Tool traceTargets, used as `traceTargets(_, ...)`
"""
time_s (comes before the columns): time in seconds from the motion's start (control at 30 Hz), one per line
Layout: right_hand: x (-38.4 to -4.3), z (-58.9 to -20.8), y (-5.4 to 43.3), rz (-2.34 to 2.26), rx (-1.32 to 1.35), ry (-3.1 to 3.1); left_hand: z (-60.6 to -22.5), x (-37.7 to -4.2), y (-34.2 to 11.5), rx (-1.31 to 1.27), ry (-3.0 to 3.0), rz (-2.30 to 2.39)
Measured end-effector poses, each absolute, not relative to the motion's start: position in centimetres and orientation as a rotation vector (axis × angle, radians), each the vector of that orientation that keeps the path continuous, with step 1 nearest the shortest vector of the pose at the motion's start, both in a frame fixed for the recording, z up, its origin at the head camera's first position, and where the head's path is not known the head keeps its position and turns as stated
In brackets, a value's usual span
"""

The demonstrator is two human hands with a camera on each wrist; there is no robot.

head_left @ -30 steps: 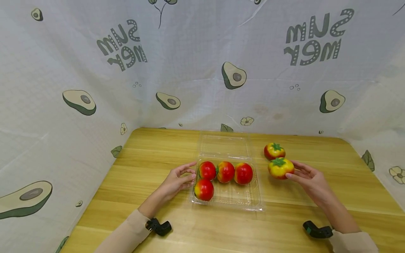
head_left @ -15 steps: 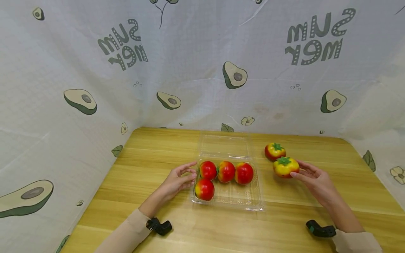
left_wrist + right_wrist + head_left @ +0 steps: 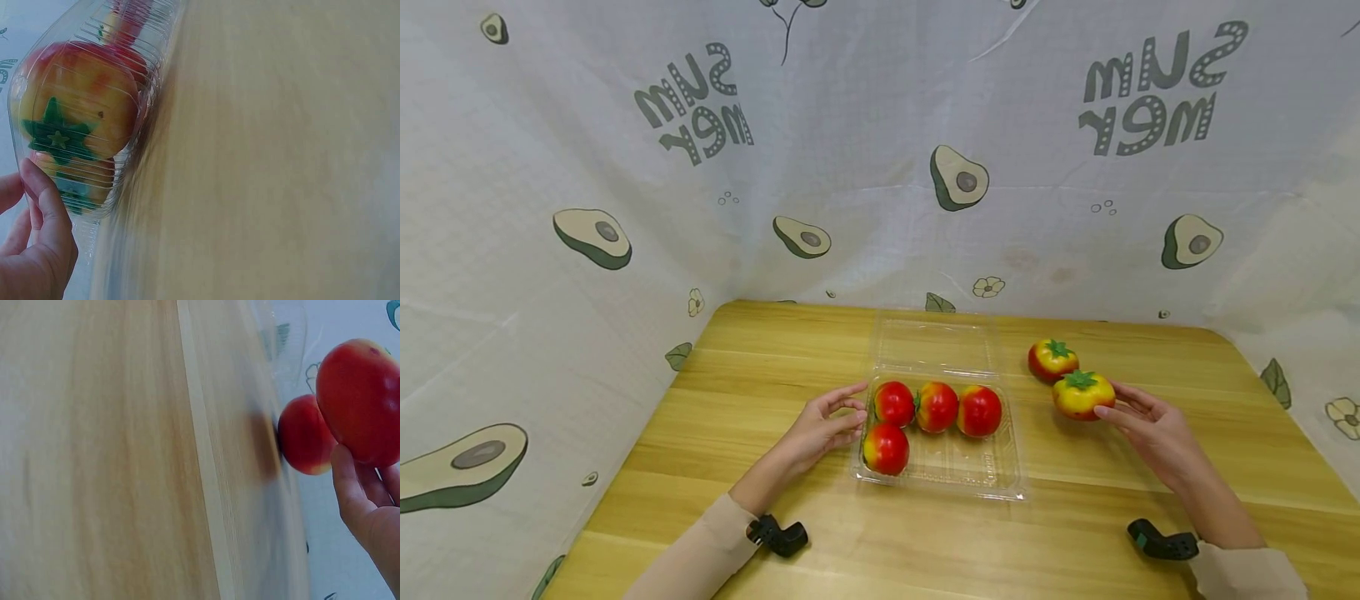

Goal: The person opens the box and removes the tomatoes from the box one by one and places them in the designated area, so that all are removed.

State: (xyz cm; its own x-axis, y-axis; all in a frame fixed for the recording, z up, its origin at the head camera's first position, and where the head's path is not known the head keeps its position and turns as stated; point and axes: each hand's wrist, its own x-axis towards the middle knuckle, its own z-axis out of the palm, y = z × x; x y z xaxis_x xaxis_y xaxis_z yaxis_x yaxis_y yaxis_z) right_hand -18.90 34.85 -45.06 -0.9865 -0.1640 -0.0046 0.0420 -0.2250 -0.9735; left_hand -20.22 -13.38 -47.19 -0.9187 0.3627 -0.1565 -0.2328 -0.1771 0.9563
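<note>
A clear plastic clamshell box (image 3: 943, 483) lies with its lid spread back on the wooden table, several red-and-yellow tomatoes inside along its back row and left side. My left hand (image 3: 820, 427) holds the box's left edge; in the left wrist view the thumb (image 3: 44, 187) lies against the clear rim. To the right of the box, my right hand (image 3: 1150, 425) grips a tomato (image 3: 1083, 395) between thumb and fingers, its green calyx upward. The right wrist view shows this tomato's smooth red underside raised above the table. Another tomato (image 3: 1052, 360) sits on the table just behind it.
The box's transparent lid (image 3: 936, 343) lies toward the table's back edge. A white cloth (image 3: 865, 125) printed with avocados hangs behind and at both sides. Each wrist carries a black mount (image 3: 778, 536). Bare wood (image 3: 925, 550) shows in front of the box.
My right hand has shifted slightly to the right with the tomato, farther from the box. The left hand stays at the box's edge.
</note>
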Motion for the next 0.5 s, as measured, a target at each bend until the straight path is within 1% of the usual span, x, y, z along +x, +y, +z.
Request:
traceTargets(0.33, -19.1, -44.85, 35.37, -2.437, -0.123, 1.793, -47.16, -20.28, -13.4, 0.155, 1.714, 2.142)
traceTargets(0.5, -19.38, -44.9, 35.73, -2.44, -0.067, 1.817, -47.15, -20.25, -13.4, 0.152, 1.714, 2.141)
